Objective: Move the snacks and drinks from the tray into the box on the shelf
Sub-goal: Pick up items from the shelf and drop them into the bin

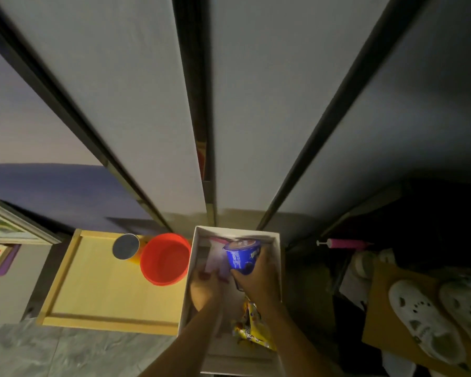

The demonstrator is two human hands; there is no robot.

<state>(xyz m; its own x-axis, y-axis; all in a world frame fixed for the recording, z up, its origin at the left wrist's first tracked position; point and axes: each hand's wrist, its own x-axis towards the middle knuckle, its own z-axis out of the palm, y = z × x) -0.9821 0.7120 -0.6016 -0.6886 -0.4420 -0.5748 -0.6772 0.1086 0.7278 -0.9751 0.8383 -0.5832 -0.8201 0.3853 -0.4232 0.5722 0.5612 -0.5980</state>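
Note:
A white box (277,242) stands right of a wooden tray (98,289). Inside the box my right hand (257,281) grips a blue snack cup (242,257) at the far end. My left hand (206,288) is also in the box, fingers curled on a pale packet (215,261); how firmly it holds it is unclear. A yellow snack bag (252,329) lies in the box's near part, partly under my right forearm. On the tray stand a red cup (165,258) and a yellow can with a grey lid (126,246).
Tall white cabinet panels with dark gaps rise behind the box. White clogs (424,322) sit on cardboard at the right, near a pink pump (343,243). A framed picture (8,227) lies at the left. Grey tiled floor runs along the bottom.

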